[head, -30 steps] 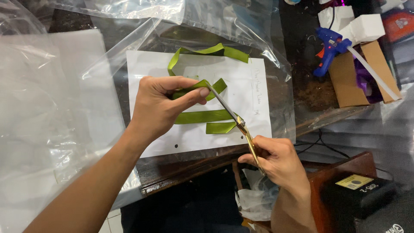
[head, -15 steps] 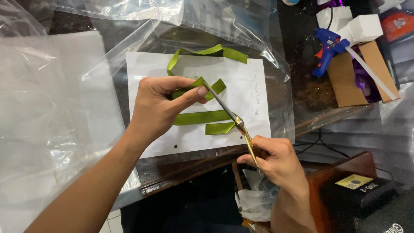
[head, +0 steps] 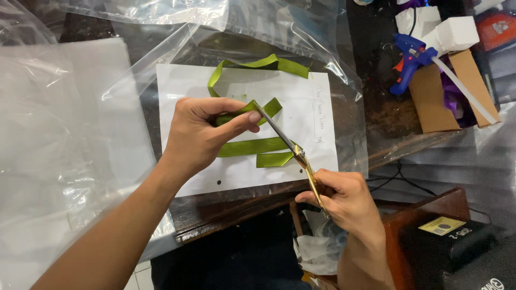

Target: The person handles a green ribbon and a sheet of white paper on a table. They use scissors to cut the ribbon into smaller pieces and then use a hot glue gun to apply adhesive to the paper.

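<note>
I am pinching a strip of olive-green ribbon (head: 252, 107) between the thumb and fingers of my left hand (head: 201, 134), closed tight on it just above the white sheet of paper (head: 317, 102). My right hand (head: 344, 201) is gripping the gold handles of a pair of scissors (head: 290, 147), fingers curled firmly around them. The silver blades are angling up and to the left, and their tips are meeting the ribbon right beside my left thumb. I cannot tell how far apart the blades are standing, since they show as one thin line.

The rest of the ribbon is trailing over the paper: one loop is arching toward the top edge of the sheet, and two flatter lengths are lying just under my left hand, near the scissors' pivot. The paper is resting on a dark wooden table (head: 242, 207), with clear plastic bags (head: 64, 134) spreading around it to the left and along the top. Well apart to the right, a blue glue gun (head: 408, 62) is leaning on a brown cardboard box (head: 435, 102), with white foam blocks (head: 451, 32) just behind it.
</note>
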